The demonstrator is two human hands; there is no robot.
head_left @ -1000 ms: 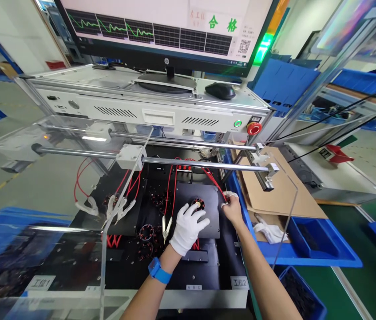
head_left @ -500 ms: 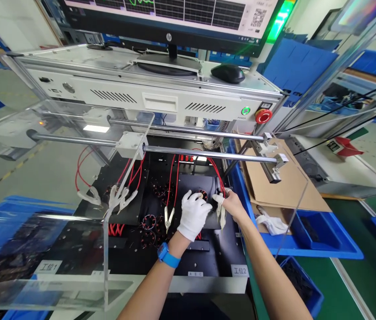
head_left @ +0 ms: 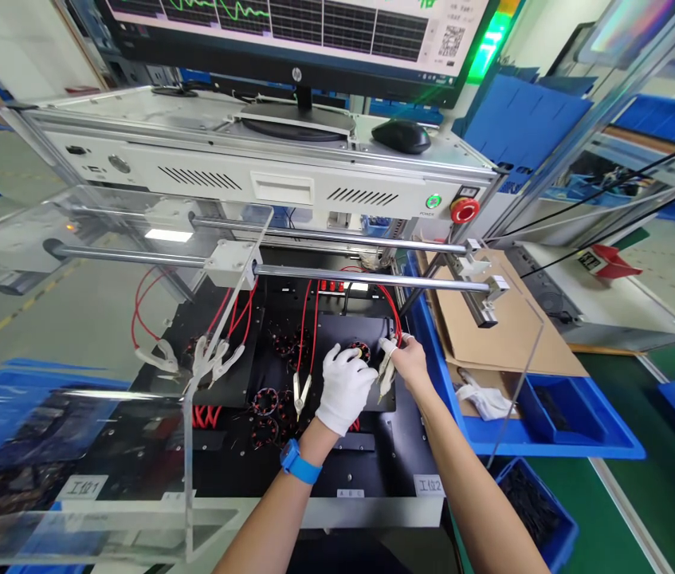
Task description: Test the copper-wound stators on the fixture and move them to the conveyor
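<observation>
Thumb and fingers closed, our right hand (head_left: pixel 406 360) pinches pale clips (head_left: pixel 385 379) on red wires (head_left: pixel 395 307), their long axis slanting down toward our side of the black plate (head_left: pixel 332 328). On that plate, just left of the clips, lies the wound ring (head_left: pixel 363 348), nearer our gloved left hand (head_left: pixel 344 388); whether its curled fingers grip the ring, we cannot tell.
</observation>
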